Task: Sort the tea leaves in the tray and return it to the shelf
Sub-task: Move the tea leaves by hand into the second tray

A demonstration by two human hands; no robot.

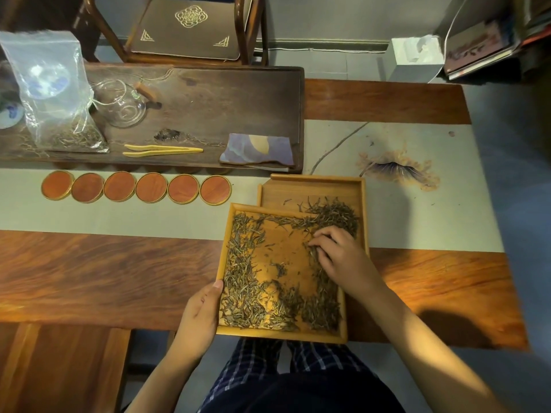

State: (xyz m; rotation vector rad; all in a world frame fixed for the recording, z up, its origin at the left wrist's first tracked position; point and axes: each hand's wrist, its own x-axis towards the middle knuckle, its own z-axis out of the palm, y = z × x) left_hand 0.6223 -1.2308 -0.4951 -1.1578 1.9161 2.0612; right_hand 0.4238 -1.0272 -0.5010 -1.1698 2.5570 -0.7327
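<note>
Far left, on the dark tea board (208,93): clear plastic bag (50,84) with loose leaves at its bottom, standing upright; beside it a glass pitcher (125,105) with a wooden handle. Further right on the same board: bamboo tongs (162,150) lying flat, then a folded blue cloth (258,150) at the board's right end. Below the board, on the pale runner (125,216): six round wooden coasters (136,187) in a row, edges touching or overlapping. Centre foreground: left hand (201,311) gripping the near-left edge of the front tray (281,335), thumb over the rim. Front tray lying over the near edge of the worktop (104,272), its far end overlapping a second tray (313,189) behind it. Tea leaves (247,281) spread around the front tray's sides, bare wood at its middle; a denser heap in the rear tray's right part. Right hand (340,257) inside the front tray at its right side, fingers curled, fingertips (313,242) down among the leaves; whether pinching any, cannot tell. Far right on the runner: painted lotus motif (396,169).
</note>
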